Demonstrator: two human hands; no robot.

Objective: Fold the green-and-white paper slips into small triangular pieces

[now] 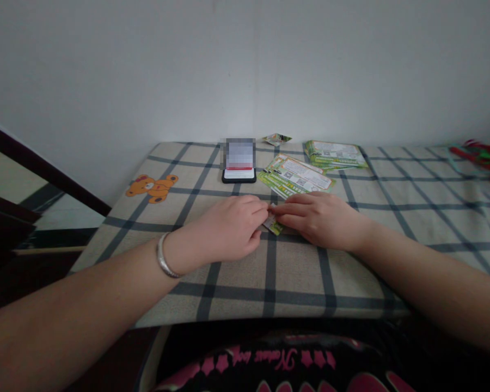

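My left hand (224,228) and my right hand (318,220) lie palm down on a checked cloth (294,283), fingertips meeting over a small folded green-and-white leaflet (273,223). Both hands pinch it, and their fingers hide much of it. A silver bangle (163,255) circles my left wrist. Just beyond my right fingers lies a loose stack of green-printed leaflets with QR codes (296,175). Behind that stack is a second pile of similar leaflets (335,154).
A black-cased phone with a blurred screen (239,160) stands at the back, against a white wall (245,65). A small folded paper (276,139) sits at the far edge. Red and green ribbons (479,159) lie far right. An orange teddy-bear print (152,188) marks the cloth at left.
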